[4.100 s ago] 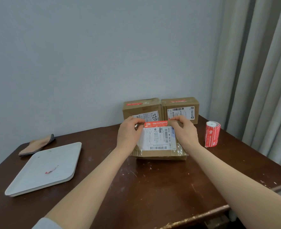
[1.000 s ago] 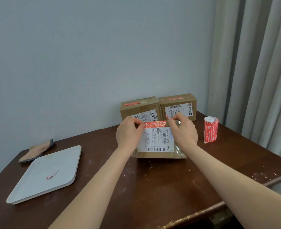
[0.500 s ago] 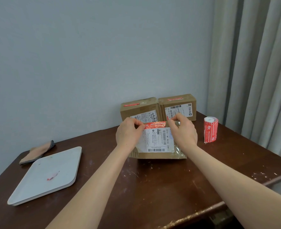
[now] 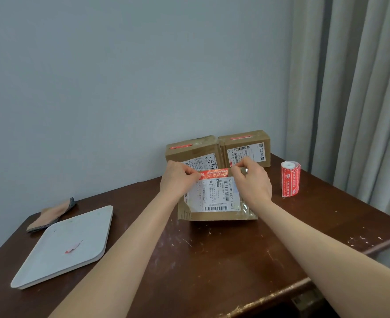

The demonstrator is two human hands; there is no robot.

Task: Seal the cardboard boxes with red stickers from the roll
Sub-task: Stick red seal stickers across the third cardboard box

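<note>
A brown cardboard box (image 4: 214, 214) with a white shipping label stands on the dark wooden table (image 4: 212, 260). A red sticker (image 4: 214, 173) lies along its top front edge. My left hand (image 4: 178, 180) pinches the sticker's left end and my right hand (image 4: 252, 180) pinches its right end, both pressed against the box top. Behind it two more boxes stand side by side against the wall, the left box (image 4: 193, 152) and the right box (image 4: 246, 145), each with a red sticker on top. The red sticker roll (image 4: 290, 179) stands upright to the right.
A white tray (image 4: 63, 246) holding a small red scrap (image 4: 73, 247) sits at the left of the table. A folded tan cloth (image 4: 52, 214) lies behind it. Grey curtains (image 4: 361, 111) hang at the right, and the table's front edge is worn.
Both hands have stayed at the sticker's ends on the box top, with only slight finger shifts. The view has shifted a little; the box and roll have not moved.
</note>
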